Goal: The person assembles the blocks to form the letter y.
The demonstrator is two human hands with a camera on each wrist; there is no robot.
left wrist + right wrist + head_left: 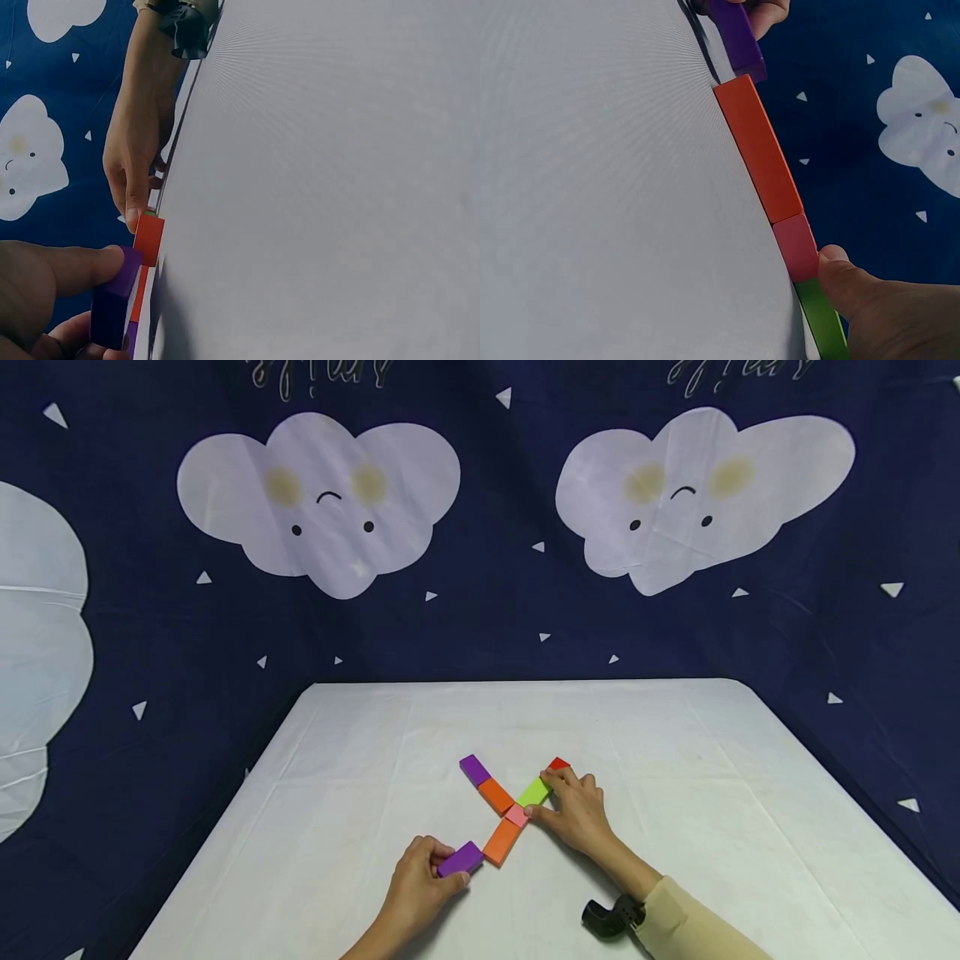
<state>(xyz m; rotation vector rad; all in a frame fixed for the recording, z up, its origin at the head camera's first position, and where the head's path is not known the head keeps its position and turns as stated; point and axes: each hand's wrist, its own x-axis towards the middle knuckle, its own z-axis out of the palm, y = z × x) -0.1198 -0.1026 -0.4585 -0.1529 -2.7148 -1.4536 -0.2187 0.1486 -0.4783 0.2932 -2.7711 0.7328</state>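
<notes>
My left hand (pixel 420 881) pinches a purple block (pixel 461 858) between thumb and fingers, tilted beside the lower end of an orange block (pixel 502 842). That block meets a small pink block (pixel 517 815) at the middle of an X-like layout. From there a lime green block (pixel 535 792) runs up to a red block (pixel 558 763), partly covered by my right hand (pixel 577 810). The right thumb (pixel 840 274) touches the side near the pink and green joint, while the index finger reaches over the green block's far end. The purple block (pixel 112 300) shows clearly in the left wrist view.
A second orange block (pixel 496 796) and another purple block (pixel 474 770) form the upper left arm of the layout. Everything lies on a white-covered table (pixel 337 760). Behind it hangs a dark blue cloth (pixel 495 635) with clouds. A black wrist strap (pixel 615 917) is by the right sleeve.
</notes>
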